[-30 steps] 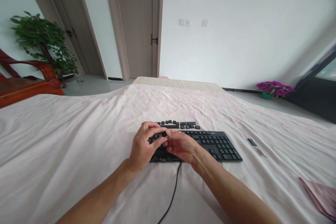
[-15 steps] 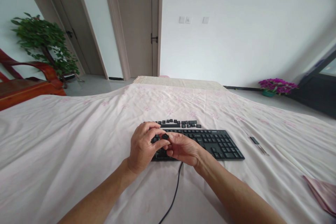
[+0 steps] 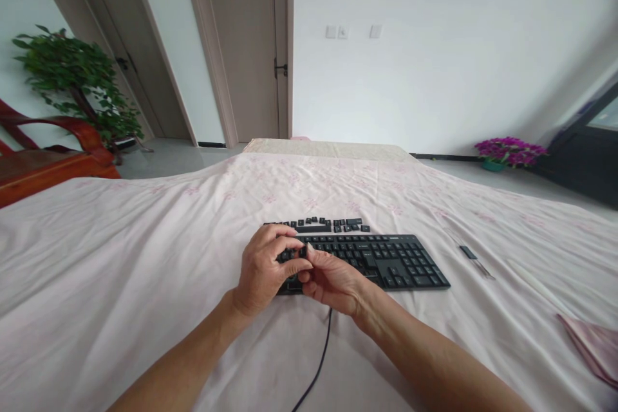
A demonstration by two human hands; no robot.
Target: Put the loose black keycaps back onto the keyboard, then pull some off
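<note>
A black computer keyboard point(image 3: 391, 264) lies on the pink-white cloth, its left part bare of several keycaps and partly covered by my hands. Above that part, a small black keycap point(image 3: 303, 251) is pinched at the fingertips of my left hand point(image 3: 263, 267). My right hand point(image 3: 334, 278) meets it from the other side, its thumb and curled fingers closed on the same keycap. Loose black keycaps point(image 3: 355, 221), along with a long spacebar point(image 3: 313, 229), lie in rows just behind the keyboard; my left hand hides some at the left end.
A keycap puller point(image 3: 476, 261) with wire loops lies right of the keyboard. The black cable point(image 3: 321, 357) runs from the keyboard toward me between my forearms. A folded pink cloth point(image 3: 591, 344) lies at the right edge. Beyond stand a wooden chair point(image 3: 58, 154) and potted plants.
The keycap has turned and now shows less between my fingertips. My right thumb has shifted slightly up and left over it. The whole view has tilted a little.
</note>
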